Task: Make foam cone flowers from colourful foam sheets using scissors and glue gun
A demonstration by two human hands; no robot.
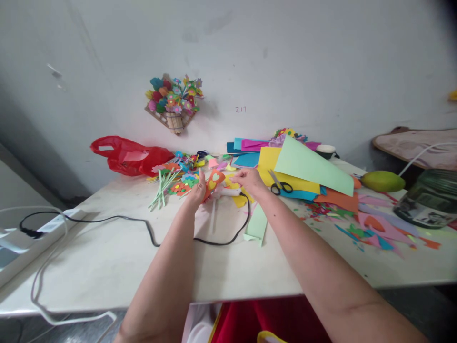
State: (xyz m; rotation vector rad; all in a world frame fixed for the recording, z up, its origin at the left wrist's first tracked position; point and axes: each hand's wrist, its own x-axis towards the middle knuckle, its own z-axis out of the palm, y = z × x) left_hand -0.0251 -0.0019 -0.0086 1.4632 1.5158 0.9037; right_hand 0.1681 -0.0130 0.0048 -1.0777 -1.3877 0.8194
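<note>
My left hand (200,191) grips an orange foam piece (211,186) with pale yellow hearts on it, thumb pointing up. To its right, my right hand (250,181) is pinched closed; whatever lies between its fingertips is too small to make out. Just below and between the hands rests a white glue gun (228,192), its black cord trailing over the table. Yellow foam pieces (238,200) lie under and around the gun. Left of my left hand are foam flowers (175,188) and thin pale green sticks (161,190).
Black-handled scissors (281,187) lie on a yellow sheet (266,164), beside a large pale green sheet (310,166). A red plastic bag (134,159) sits at the back left, a power strip (39,238) at the left edge. Foam scraps, a mango (383,181) and a glass jar (430,200) occupy the right.
</note>
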